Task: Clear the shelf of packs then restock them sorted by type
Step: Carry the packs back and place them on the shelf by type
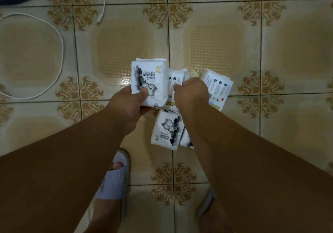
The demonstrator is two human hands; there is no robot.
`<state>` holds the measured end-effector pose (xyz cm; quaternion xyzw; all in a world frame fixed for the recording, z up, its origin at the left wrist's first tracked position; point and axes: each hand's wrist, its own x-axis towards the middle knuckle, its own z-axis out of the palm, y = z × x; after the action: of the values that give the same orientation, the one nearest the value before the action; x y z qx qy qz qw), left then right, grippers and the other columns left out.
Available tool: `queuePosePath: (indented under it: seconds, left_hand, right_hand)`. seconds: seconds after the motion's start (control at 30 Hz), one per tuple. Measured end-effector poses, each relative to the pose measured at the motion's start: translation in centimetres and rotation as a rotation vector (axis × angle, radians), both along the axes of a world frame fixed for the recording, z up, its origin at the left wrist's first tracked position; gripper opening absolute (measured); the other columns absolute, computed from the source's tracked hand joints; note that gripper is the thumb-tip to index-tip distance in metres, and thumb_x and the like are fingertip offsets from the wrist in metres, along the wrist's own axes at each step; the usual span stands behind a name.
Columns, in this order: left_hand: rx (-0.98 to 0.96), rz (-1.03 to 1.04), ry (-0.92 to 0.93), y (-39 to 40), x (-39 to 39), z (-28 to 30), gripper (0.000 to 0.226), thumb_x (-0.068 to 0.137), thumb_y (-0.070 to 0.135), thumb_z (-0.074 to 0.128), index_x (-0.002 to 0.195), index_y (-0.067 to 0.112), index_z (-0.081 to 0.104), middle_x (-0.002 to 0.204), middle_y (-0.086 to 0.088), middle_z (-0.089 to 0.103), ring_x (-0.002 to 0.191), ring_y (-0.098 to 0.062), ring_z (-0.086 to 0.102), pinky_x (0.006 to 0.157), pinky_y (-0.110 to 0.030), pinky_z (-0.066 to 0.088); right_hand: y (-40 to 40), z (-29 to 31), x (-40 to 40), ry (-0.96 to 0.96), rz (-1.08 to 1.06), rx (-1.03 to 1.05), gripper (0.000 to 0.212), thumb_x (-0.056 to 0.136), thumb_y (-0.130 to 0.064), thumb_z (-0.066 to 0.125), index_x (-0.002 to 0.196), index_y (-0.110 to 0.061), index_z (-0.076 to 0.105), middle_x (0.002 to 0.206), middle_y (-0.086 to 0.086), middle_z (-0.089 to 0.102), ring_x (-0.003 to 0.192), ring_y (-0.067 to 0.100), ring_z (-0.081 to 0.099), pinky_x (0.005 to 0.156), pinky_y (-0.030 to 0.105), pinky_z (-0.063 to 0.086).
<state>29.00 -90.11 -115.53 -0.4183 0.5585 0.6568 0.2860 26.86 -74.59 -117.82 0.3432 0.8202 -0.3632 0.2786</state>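
Nearest to us, below both forearms, we see two feet in pale slippers: one slipper (113, 182) under the left forearm, the other slipper (207, 204) mostly hidden under the right forearm. Both stand on the patterned tile floor (288, 52).

No container is visible here; the packs lie loose on the floor or sit in the hands.

Our left hand (129, 105) grips one white pack (149, 81), thumb curled across its front face. This pack shows a grey ink-style kitten drawing, dark text lines and a yellow-green logo along one edge.

Our right hand (191, 93) is curled over a second small pack (175, 81), just beside the first; its visible face carries dark round icons and fine print. How firmly the fingers close on it we cannot tell.

Just right of the right hand lies another pack (219, 87) with the same icon side up, tilted. Below the hands, between the forearms, lies a kitten-print pack (167, 130), and a further pack (186, 140) shows partly from under the right forearm.

Well left of the left hand, a white cable (61, 52) loops across the floor.
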Motion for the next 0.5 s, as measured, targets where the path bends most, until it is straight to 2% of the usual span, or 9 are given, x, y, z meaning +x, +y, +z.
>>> queuePosePath:
  seconds: [0.07, 0.13, 0.2, 0.27, 0.33, 0.37, 0.4, 0.47, 0.5]
  left_hand:
    - [-0.006, -0.002, 0.002, 0.1, 0.0, 1.1, 0.029, 0.098, 0.009, 0.055, 0.127, 0.003, 0.058, 0.116, -0.014, 0.069, 0.098, -0.027, 0.070, 0.071, -0.032, 0.059]
    - [-0.020, 0.019, 0.025, 0.6, -0.2, 3.0, 0.027, 0.098, 0.010, 0.055, 0.125, 0.004, 0.058, 0.113, -0.013, 0.070, 0.095, -0.025, 0.071, 0.069, -0.030, 0.059]
    - [-0.009, 0.020, 0.063, 1.1, -0.3, 6.1, 0.026, 0.099, 0.011, 0.054, 0.125, 0.006, 0.057, 0.112, -0.010, 0.069, 0.093, -0.023, 0.070, 0.067, -0.028, 0.059]
    - [-0.012, 0.013, 0.091, 1.9, -0.3, 10.8, 0.024, 0.099, 0.011, 0.054, 0.122, 0.008, 0.057, 0.110, -0.008, 0.069, 0.091, -0.021, 0.070, 0.066, -0.027, 0.059]
    - [-0.024, -0.012, 0.117, 2.8, -0.5, 16.5, 0.020, 0.099, 0.011, 0.053, 0.118, 0.011, 0.059, 0.106, -0.005, 0.070, 0.086, -0.017, 0.070, 0.065, -0.027, 0.059]
    - [-0.023, -0.029, 0.129, 3.2, -0.8, 19.8, 0.021, 0.099, 0.011, 0.053, 0.119, 0.011, 0.059, 0.106, -0.005, 0.070, 0.087, -0.018, 0.070, 0.066, -0.028, 0.058]
    - [-0.022, -0.047, 0.142, 3.6, -1.0, 23.4, 0.025, 0.100, 0.012, 0.053, 0.124, 0.009, 0.058, 0.110, -0.006, 0.069, 0.092, -0.020, 0.070, 0.069, -0.029, 0.058]
    - [-0.025, -0.088, 0.181, 4.6, -1.8, 31.1, 0.033, 0.100, 0.013, 0.053, 0.132, 0.007, 0.054, 0.119, -0.009, 0.067, 0.102, -0.025, 0.068, 0.075, -0.033, 0.058]
    - [-0.034, -0.103, 0.205, 5.1, -2.2, 35.1, 0.034, 0.100, 0.014, 0.053, 0.133, 0.007, 0.054, 0.120, -0.009, 0.067, 0.103, -0.025, 0.068, 0.077, -0.033, 0.059]
  right_hand:
    - [0.3, 0.8, 0.6, 0.060, -0.034, 0.008, 0.008, 0.092, -0.025, 0.058, 0.092, -0.017, 0.058, 0.090, 0.004, 0.062, 0.092, 0.023, 0.062, 0.068, 0.024, 0.041]
    - [0.7, 2.4, 1.4, 0.144, -0.113, -0.005, 0.011, 0.093, -0.023, 0.060, 0.088, -0.018, 0.052, 0.085, 0.001, 0.058, 0.091, 0.024, 0.062, 0.077, 0.026, 0.042]
    - [1.5, 5.5, 2.3, 0.209, -0.191, -0.032, 0.019, 0.094, -0.023, 0.061, 0.081, -0.016, 0.048, 0.072, -0.004, 0.053, 0.075, 0.017, 0.057, 0.073, 0.025, 0.041]
    - [2.8, 10.2, 3.0, 0.262, -0.276, -0.058, 0.019, 0.093, -0.022, 0.063, 0.082, -0.014, 0.050, 0.063, -0.008, 0.048, 0.058, 0.004, 0.049, 0.065, 0.023, 0.035]
    - [4.6, 16.0, 3.3, 0.329, -0.384, -0.092, 0.021, 0.091, -0.020, 0.067, 0.077, -0.015, 0.051, 0.058, -0.010, 0.048, 0.048, -0.002, 0.050, 0.062, 0.024, 0.039]
    - [5.6, 19.3, 3.3, 0.354, -0.435, -0.123, 0.025, 0.088, -0.020, 0.069, 0.071, -0.017, 0.050, 0.059, -0.006, 0.051, 0.049, -0.001, 0.051, 0.064, 0.027, 0.046]
    - [6.8, 22.7, 3.5, 0.371, -0.472, -0.152, 0.029, 0.084, -0.021, 0.072, 0.067, -0.020, 0.049, 0.061, -0.001, 0.055, 0.055, 0.007, 0.056, 0.067, 0.037, 0.054]
    - [9.6, 30.2, 3.7, 0.380, -0.530, -0.232, 0.031, 0.083, -0.019, 0.072, 0.063, -0.021, 0.048, 0.062, 0.005, 0.058, 0.060, 0.023, 0.059, 0.069, 0.053, 0.058]
    - [11.1, 34.2, 3.7, 0.380, -0.553, -0.282, 0.031, 0.085, -0.016, 0.071, 0.064, -0.019, 0.048, 0.062, 0.006, 0.059, 0.062, 0.025, 0.060, 0.069, 0.055, 0.057]
